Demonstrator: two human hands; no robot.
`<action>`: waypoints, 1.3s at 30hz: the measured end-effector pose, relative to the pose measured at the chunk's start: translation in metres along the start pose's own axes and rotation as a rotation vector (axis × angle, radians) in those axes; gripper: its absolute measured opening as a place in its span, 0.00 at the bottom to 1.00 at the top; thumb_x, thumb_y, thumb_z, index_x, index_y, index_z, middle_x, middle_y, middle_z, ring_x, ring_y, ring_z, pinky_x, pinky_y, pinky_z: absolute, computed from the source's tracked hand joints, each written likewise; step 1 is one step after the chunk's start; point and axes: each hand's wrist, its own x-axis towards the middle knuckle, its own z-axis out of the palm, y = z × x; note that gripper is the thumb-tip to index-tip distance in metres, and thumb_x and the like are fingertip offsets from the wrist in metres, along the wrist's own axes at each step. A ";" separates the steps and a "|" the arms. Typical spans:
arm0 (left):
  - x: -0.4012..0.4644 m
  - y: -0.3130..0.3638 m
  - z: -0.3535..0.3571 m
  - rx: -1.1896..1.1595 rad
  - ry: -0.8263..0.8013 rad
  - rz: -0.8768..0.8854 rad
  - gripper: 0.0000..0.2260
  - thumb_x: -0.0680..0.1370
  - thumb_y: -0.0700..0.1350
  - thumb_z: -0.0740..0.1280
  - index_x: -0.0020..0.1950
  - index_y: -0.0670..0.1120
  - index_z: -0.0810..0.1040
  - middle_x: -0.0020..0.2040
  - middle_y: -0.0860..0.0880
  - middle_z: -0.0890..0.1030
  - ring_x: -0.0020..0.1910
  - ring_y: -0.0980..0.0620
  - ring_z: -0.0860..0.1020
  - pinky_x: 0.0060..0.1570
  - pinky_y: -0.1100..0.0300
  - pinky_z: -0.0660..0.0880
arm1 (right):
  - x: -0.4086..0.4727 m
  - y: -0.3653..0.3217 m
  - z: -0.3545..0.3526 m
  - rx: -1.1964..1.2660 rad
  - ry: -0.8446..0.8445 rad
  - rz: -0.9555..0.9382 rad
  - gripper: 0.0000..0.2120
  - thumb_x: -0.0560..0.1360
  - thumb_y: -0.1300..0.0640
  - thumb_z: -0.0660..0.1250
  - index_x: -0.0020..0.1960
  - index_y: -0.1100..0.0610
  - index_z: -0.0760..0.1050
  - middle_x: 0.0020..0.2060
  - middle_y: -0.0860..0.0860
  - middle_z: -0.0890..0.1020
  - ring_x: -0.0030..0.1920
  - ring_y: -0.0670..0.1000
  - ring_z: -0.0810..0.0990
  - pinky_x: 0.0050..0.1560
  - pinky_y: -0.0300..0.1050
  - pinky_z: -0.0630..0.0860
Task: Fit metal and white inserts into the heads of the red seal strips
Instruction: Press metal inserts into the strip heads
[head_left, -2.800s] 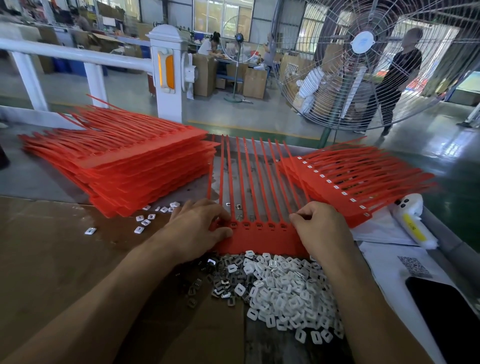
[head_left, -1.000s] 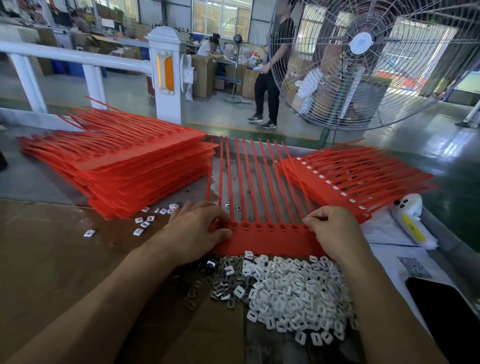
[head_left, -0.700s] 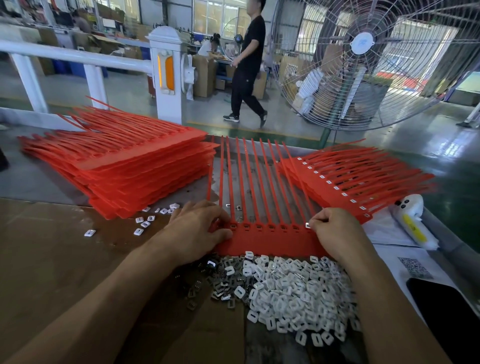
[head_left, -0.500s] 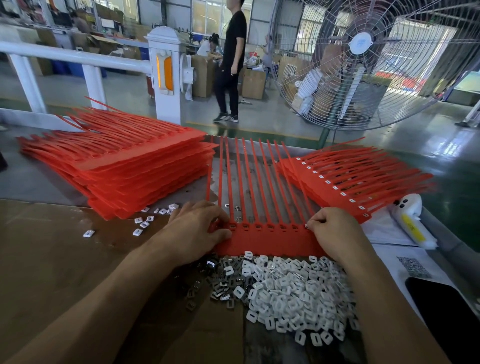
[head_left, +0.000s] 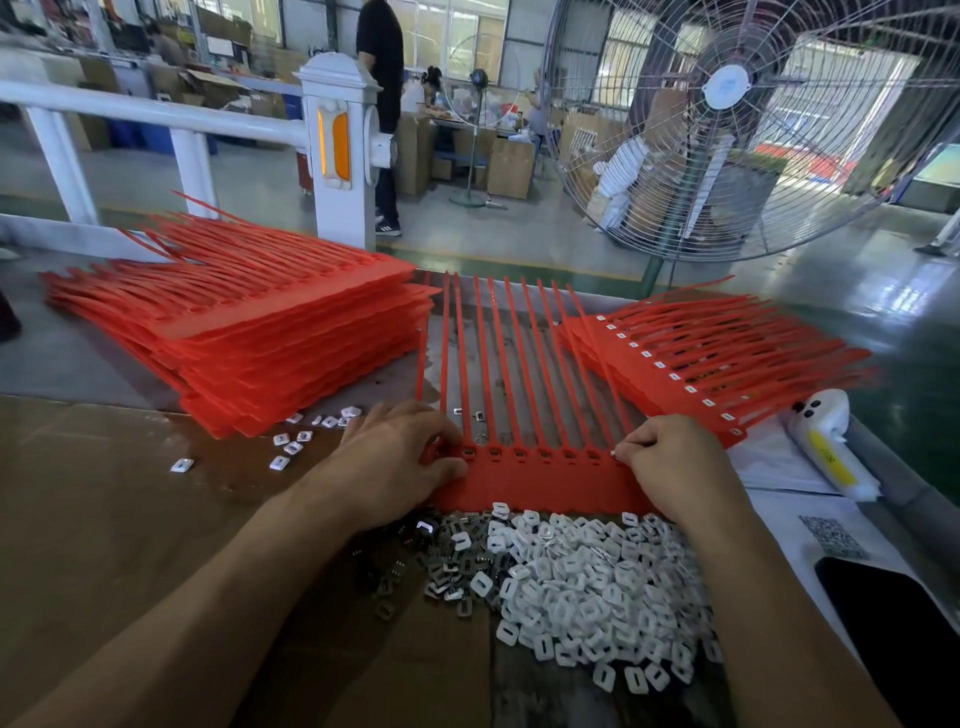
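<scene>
A person's two bare forearms reach forward over a brown work surface (head_left: 104, 519). Between the hands lies a flat sheet of red seal strips (head_left: 540, 475) – a joined band of heads nearest the person, with thin tails fanning away toward the far edge of the table. The left hand (head_left: 395, 462) rests on the left end of the band, fingers curled and thumb pressed against the red plastic beside the first head slot. The right hand (head_left: 670, 462) sits at the right end of the band, fingers bent, with thumb and fingertips pinching a small metal insert (head_left: 614, 455) right at the last head. The row of head slots runs across the band between the two hands.

Just in front of the band, touching its near edge, is a heap of white inserts (head_left: 592, 587); to its left, a smaller scatter of metal inserts (head_left: 441, 561) – both lie between the forearms. A tall stack of red strips (head_left: 270, 332) sits to the far left, with a few loose white pieces (head_left: 296, 441) at its foot. A lower stack (head_left: 717, 364) with white inserts already in its heads lies to the far right. A dark phone (head_left: 893, 634) lies near the right forearm, and a large wire-caged fan (head_left: 727, 119) stands beyond the table.
</scene>
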 end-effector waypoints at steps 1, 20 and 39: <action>0.000 0.000 0.000 -0.002 -0.001 -0.003 0.16 0.79 0.61 0.65 0.66 0.62 0.74 0.71 0.59 0.69 0.72 0.53 0.62 0.75 0.46 0.57 | -0.001 -0.001 0.000 0.000 0.011 0.006 0.13 0.77 0.55 0.73 0.34 0.46 0.79 0.38 0.43 0.83 0.44 0.50 0.81 0.44 0.47 0.75; -0.002 0.001 -0.001 0.003 0.002 0.001 0.16 0.80 0.61 0.65 0.66 0.61 0.74 0.70 0.59 0.71 0.71 0.53 0.63 0.74 0.47 0.59 | -0.003 -0.001 0.005 0.051 0.075 0.068 0.02 0.77 0.53 0.73 0.47 0.50 0.84 0.43 0.48 0.84 0.48 0.53 0.81 0.48 0.50 0.78; -0.002 0.003 -0.001 0.020 0.007 0.003 0.16 0.80 0.60 0.65 0.66 0.60 0.75 0.70 0.58 0.71 0.71 0.53 0.63 0.75 0.44 0.59 | -0.055 -0.064 0.021 0.127 -0.459 -0.595 0.04 0.76 0.46 0.75 0.49 0.44 0.83 0.44 0.40 0.81 0.46 0.38 0.79 0.45 0.35 0.72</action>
